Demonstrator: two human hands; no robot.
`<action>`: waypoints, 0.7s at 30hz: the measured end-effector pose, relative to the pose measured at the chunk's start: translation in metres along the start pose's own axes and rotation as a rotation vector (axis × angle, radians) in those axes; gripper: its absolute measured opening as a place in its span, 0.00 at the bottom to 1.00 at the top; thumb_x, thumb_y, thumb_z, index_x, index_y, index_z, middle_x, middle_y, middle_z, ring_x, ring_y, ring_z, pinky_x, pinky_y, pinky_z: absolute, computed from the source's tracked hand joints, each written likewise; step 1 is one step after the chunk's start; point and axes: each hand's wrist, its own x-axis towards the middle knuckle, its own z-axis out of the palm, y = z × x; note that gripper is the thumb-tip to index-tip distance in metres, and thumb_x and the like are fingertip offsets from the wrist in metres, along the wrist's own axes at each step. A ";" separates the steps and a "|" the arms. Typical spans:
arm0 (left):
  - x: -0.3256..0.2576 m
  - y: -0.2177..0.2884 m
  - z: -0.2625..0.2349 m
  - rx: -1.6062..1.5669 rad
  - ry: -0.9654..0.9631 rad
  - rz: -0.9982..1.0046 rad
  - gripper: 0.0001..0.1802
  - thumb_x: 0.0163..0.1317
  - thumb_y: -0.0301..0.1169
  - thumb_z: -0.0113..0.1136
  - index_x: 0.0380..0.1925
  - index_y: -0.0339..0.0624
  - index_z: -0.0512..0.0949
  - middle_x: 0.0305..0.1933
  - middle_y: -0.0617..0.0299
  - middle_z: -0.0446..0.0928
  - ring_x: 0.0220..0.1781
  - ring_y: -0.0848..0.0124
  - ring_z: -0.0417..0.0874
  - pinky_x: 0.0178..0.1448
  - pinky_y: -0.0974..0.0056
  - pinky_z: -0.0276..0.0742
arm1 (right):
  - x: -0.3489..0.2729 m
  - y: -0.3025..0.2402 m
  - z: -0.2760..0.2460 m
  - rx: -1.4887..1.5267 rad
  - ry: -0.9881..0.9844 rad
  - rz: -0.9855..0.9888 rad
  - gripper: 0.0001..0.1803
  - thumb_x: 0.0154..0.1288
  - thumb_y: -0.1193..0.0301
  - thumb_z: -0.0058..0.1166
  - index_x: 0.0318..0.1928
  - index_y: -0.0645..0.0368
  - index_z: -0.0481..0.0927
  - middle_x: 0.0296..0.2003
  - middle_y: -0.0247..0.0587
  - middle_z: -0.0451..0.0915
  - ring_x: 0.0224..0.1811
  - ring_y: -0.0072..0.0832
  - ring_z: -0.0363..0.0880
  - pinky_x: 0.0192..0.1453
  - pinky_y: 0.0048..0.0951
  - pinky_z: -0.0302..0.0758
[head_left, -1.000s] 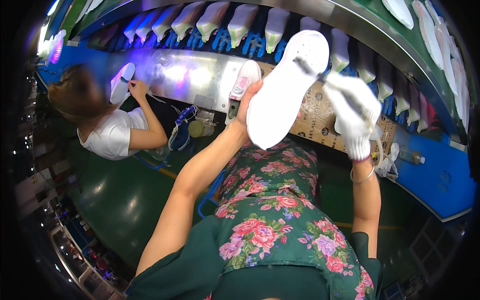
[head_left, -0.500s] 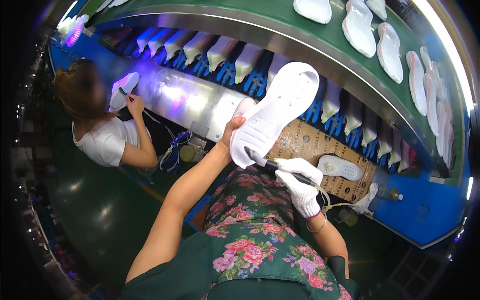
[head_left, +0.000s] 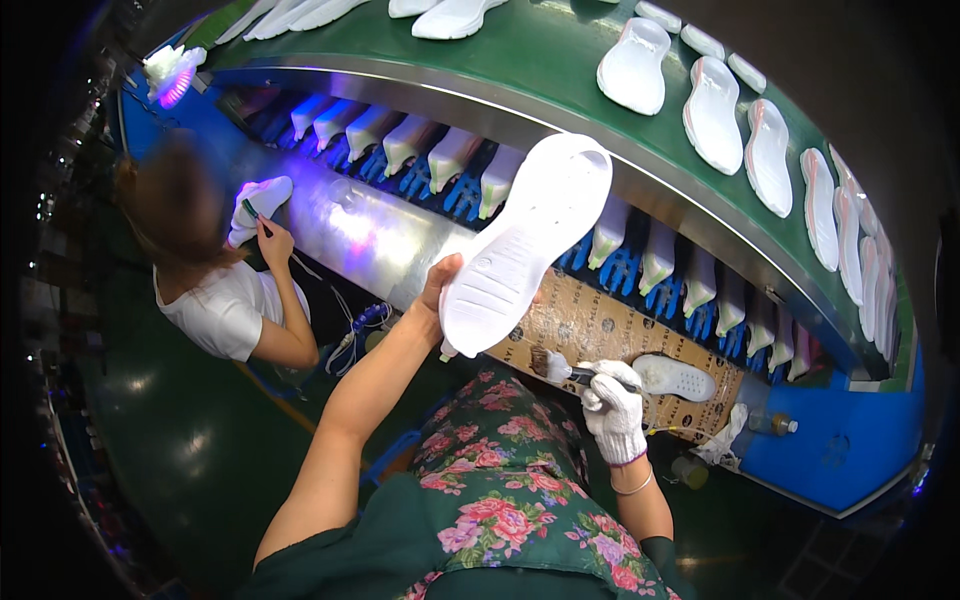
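Co-worker (head_left: 222, 310) is at nine o'clock. Near centre, the person's bare left hand (head_left: 435, 287) grips a white shoe sole (head_left: 525, 245), angled from seven to one o'clock. At four o'clock, the gloved right hand (head_left: 613, 410) grasps a bristle brush (head_left: 556, 367); a perforated sole (head_left: 673, 379) lies just beyond, on cardboard (head_left: 600, 335).

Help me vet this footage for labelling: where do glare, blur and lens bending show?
Head view: purple-white glare washes over the metal benchtop; head view: the steel conveyor edge bows and the corners go black; head view: the co-worker's head is smeared, while the grooved white sole and the brush in the gloved right hand look fairly clear.
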 end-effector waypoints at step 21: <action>0.109 0.094 0.036 1.002 0.612 0.895 0.46 0.60 0.46 0.71 0.70 0.30 0.61 0.64 0.41 0.69 0.62 0.50 0.74 0.68 0.50 0.72 | 0.014 0.035 0.000 -0.091 0.220 -0.036 0.11 0.62 0.83 0.62 0.46 0.69 0.83 0.29 0.41 0.82 0.24 0.24 0.76 0.26 0.23 0.70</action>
